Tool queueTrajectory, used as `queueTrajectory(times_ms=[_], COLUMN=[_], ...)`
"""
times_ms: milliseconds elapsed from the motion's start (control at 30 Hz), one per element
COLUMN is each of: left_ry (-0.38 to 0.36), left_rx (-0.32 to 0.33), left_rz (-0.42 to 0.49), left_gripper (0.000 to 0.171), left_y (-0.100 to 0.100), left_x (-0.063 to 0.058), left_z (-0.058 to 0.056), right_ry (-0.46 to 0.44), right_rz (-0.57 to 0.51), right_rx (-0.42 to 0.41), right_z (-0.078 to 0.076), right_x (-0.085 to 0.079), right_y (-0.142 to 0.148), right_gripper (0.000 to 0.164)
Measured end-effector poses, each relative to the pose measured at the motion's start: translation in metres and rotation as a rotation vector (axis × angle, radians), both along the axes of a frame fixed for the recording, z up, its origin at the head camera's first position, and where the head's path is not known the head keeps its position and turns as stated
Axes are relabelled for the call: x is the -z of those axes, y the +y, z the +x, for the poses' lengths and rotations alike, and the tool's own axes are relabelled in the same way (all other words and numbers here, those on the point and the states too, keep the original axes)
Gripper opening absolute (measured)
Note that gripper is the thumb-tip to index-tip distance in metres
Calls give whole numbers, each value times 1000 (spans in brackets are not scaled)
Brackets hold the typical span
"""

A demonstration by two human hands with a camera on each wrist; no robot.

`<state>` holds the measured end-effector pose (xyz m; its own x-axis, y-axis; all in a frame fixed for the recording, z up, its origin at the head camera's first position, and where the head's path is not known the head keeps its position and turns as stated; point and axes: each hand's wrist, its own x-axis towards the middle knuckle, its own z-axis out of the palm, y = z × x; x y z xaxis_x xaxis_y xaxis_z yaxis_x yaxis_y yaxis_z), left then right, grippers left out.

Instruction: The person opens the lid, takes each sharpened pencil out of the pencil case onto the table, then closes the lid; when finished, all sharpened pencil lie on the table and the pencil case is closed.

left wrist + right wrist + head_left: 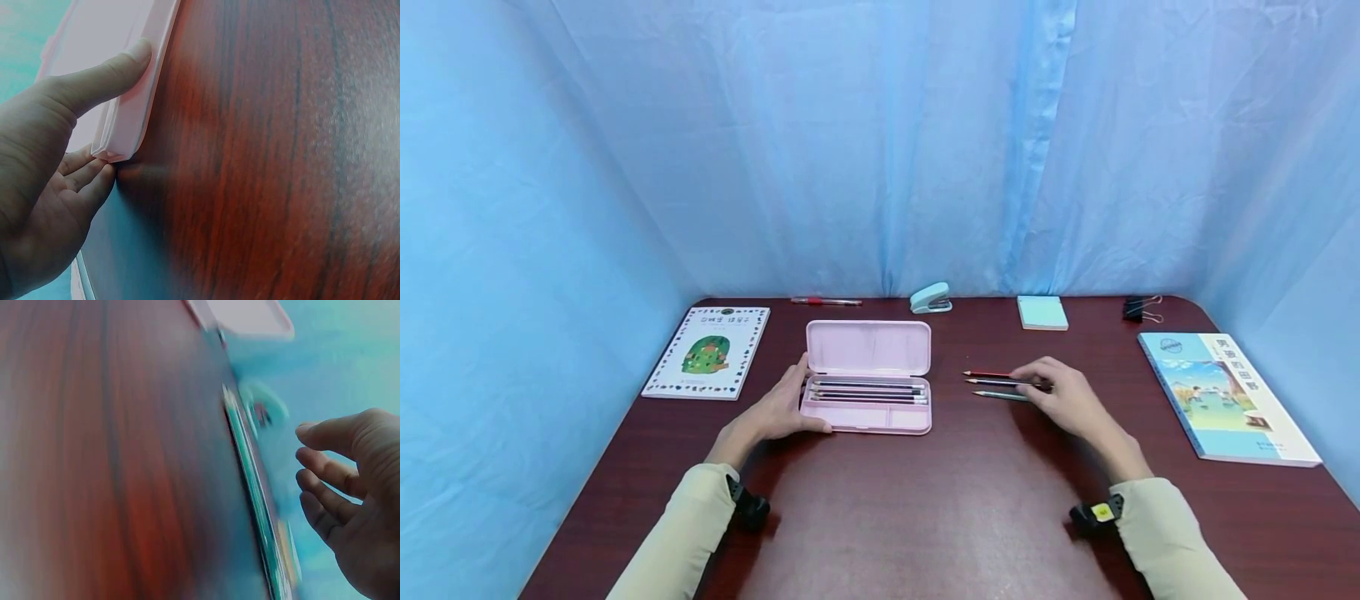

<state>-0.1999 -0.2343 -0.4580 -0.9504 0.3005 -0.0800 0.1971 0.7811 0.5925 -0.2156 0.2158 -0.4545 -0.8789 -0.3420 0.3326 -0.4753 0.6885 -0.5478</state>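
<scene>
A pink pencil case (850, 417) lies with its lid raised, and several pencils (868, 392) are in its back compartment. My left hand (778, 408) holds the case at its left end. In the left wrist view the thumb (119, 72) lies along the front wall, and the other fingers touch the corner. To the right, a red pencil (981, 373), a dark pencil (988, 382) and a green pencil (996, 395) lie side by side. Over their right ends is my right hand (1063, 396). Its thumb and fingers stand apart in the right wrist view, with nothing between them.
A red pen (827, 301), a pale stapler (931, 298), a notepad (1042, 313) and a black binder clip (1138, 309) lie along the back edge. One book (707, 354) lies at the left, another book (1228, 400) at the right. Blue curtains (850, 150) surround the table.
</scene>
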Motion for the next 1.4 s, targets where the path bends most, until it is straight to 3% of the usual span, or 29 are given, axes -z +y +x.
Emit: queueTrajectory(times_ms=[300, 567, 900, 1133, 1400], left_ry=[5, 5, 12, 10, 12], left_rx=[7, 5, 13, 18, 17], left_rz=[2, 7, 26, 41, 39], left_gripper=[128, 127, 127, 126, 126], left_y=[0, 0, 1, 1, 1], left_x=[0, 1, 0, -2, -2], left_z=[0, 0, 1, 1, 1], right_ry=[-40, -57, -21, -103, -67], right_rz=[-42, 83, 235, 148, 86], right_rx=[-195, -324, -343, -395, -360], right_z=[-8, -3, -6, -16, -18], right_x=[2, 2, -2, 0, 1], right_y=[-101, -156, -170, -167, -163], right_gripper=[20, 21, 23, 14, 9])
